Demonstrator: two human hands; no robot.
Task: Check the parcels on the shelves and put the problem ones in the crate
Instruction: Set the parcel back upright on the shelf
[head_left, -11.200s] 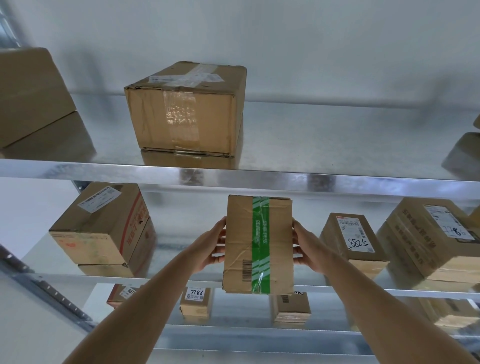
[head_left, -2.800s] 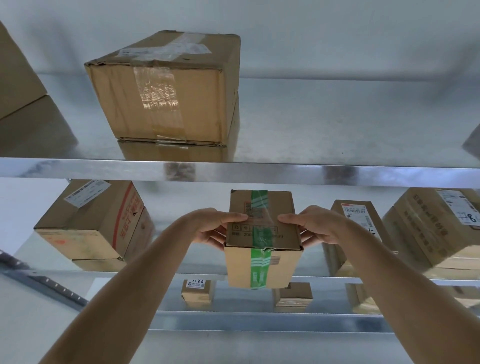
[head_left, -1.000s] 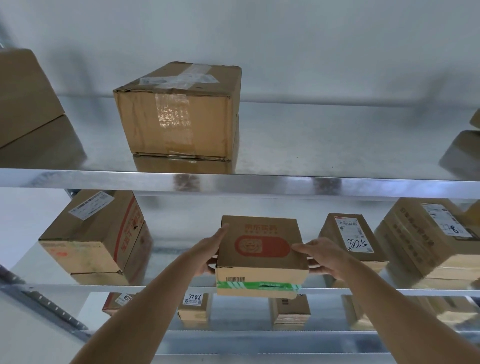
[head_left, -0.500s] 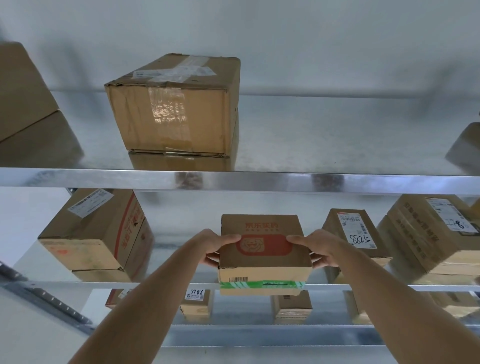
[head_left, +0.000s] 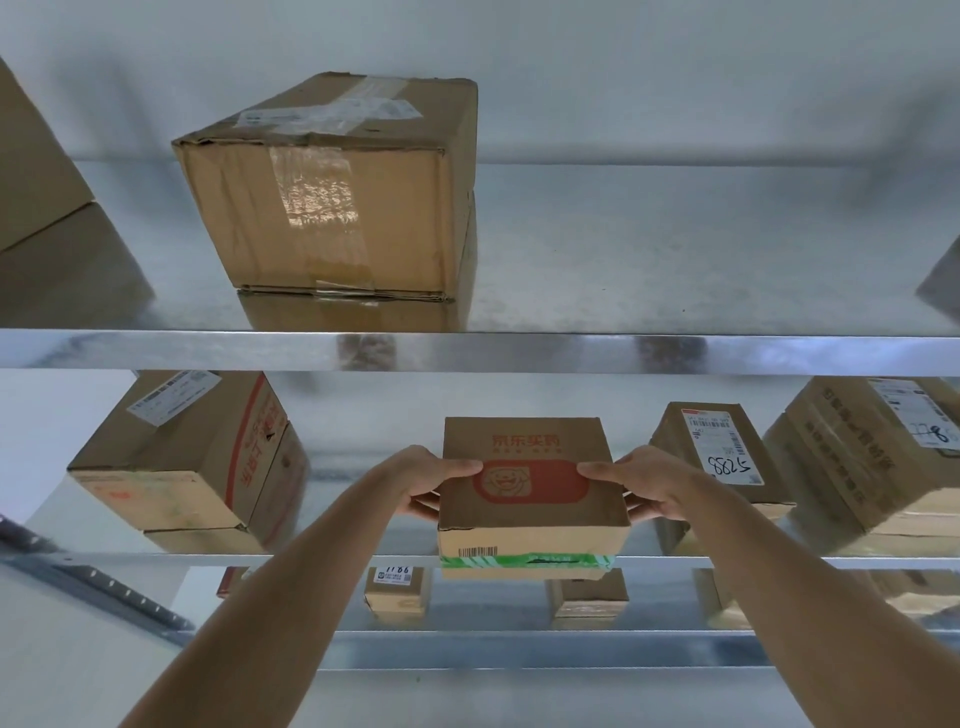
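The box (head_left: 530, 486) has turned flat since before, red picture up (green tape on its front), held at the middle shelf (head_left: 156, 560) by left hand (head_left: 434, 483) and right hand (head_left: 647, 488), both gripping its sides.

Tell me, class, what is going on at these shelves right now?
A person is holding a small cardboard parcel with both hands, the left hand and the right hand gripping its sides at the middle shelf. Its printed red face is up, with green tape along the front edge. Other parcels sit on the shelves, including a large taped box above. No crate is in view.
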